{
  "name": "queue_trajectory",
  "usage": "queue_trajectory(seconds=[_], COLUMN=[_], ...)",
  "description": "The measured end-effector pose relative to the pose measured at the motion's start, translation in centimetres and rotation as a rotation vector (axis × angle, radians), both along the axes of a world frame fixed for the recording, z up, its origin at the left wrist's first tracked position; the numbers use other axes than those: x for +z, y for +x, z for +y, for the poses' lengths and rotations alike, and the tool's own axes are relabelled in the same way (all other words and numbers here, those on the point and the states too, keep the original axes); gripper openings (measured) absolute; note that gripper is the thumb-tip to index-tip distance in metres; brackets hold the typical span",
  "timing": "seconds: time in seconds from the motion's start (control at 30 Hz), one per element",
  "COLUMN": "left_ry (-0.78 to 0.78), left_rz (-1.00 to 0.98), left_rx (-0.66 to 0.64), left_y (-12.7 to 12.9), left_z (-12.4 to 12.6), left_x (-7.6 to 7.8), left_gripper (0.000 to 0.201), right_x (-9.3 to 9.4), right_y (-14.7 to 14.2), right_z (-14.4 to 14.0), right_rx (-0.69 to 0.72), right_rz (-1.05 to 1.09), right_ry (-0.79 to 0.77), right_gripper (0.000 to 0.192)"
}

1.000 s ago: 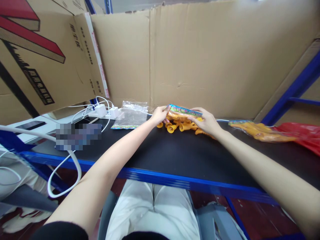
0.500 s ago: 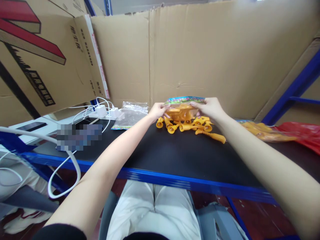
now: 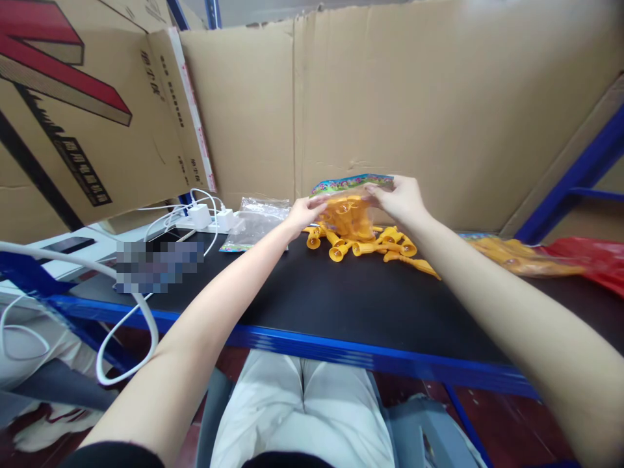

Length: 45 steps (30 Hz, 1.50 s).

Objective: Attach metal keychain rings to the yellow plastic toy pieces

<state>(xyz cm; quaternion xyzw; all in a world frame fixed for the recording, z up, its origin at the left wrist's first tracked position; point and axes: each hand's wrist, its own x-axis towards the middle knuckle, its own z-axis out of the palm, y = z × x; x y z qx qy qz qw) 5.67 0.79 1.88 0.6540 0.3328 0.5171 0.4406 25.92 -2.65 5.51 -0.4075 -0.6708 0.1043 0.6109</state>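
Between my two hands is a clear plastic bag (image 3: pixel 341 198) with a colourful printed header, holding several orange trumpet-shaped plastic pieces. My left hand (image 3: pixel 306 214) pinches the bag's left side. At its upper right, my right hand (image 3: pixel 402 198) grips the edge just under the header. Loose orange trumpet-shaped pieces (image 3: pixel 363 248) lie on the black tabletop (image 3: pixel 341 305) below and around the bag. One long orange piece (image 3: pixel 414 263) lies apart toward my right forearm. Whether the bag's bottom touches the table is hard to make out.
A flat clear bag (image 3: pixel 260 224) lies left of my hands, beside a white power strip (image 3: pixel 224 221) with cables. On the right are another bag of orange pieces (image 3: pixel 517 255) and red plastic (image 3: pixel 589 257). A cardboard wall (image 3: pixel 390 97) stands behind, and a blue rail (image 3: pixel 316 344) edges the table.
My right hand has risen with the bag's right end, so the header now tilts up to the right. The orange pieces inside show more clearly below it.
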Motion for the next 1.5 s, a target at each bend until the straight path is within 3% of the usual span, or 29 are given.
queue_trajectory(seconds=[0.1, 0.17, 0.3, 0.43, 0.77, 1.03, 1.23, 1.4, 1.5], left_ry=[-0.056, -0.050, -0.083, -0.195, -0.037, -0.039, -0.072, -0.022, 0.069], left_rz=[0.007, -0.049, -0.132, -0.071, -0.119, -0.086, -0.077, -0.162, -0.234], left_rx=[0.017, 0.067, 0.075, 0.067, 0.083, 0.103, 0.127, 0.078, 0.082], left_y=[-0.3, -0.2, 0.2, 0.2, -1.3, -3.0, -3.4, -3.4, -3.4], left_z=[0.1, 0.0, -0.5, -1.1, -1.6, -0.8, -0.4, -1.4, -2.4], left_x=[0.3, 0.9, 2.1, 3.2, 6.5, 5.7, 5.3, 6.6, 7.9], left_gripper=[0.035, 0.030, 0.025, 0.024, 0.032, 0.043, 0.045, 0.060, 0.062], right_x=[0.7, 1.3, 2.8, 4.1, 5.8, 4.0, 2.8, 4.5, 6.5], right_y=[0.1, 0.1, 0.2, 0.1, -1.9, -3.3, -2.9, -2.0, -2.4], right_z=[0.3, 0.9, 1.9, 2.3, 4.3, 4.6, 4.8, 4.0, 1.1], right_rx=[0.072, 0.086, 0.035, 0.015, -0.055, -0.038, 0.042, 0.087, 0.058], right_rz=[0.172, 0.224, 0.191, 0.115, 0.099, 0.003, 0.064, -0.031, -0.070], right_ry=[-0.184, -0.221, -0.139, -0.129, 0.097, 0.179, 0.025, 0.030, 0.050], right_gripper=[0.015, 0.014, 0.013, 0.013, 0.030, 0.034, 0.028, 0.041, 0.050])
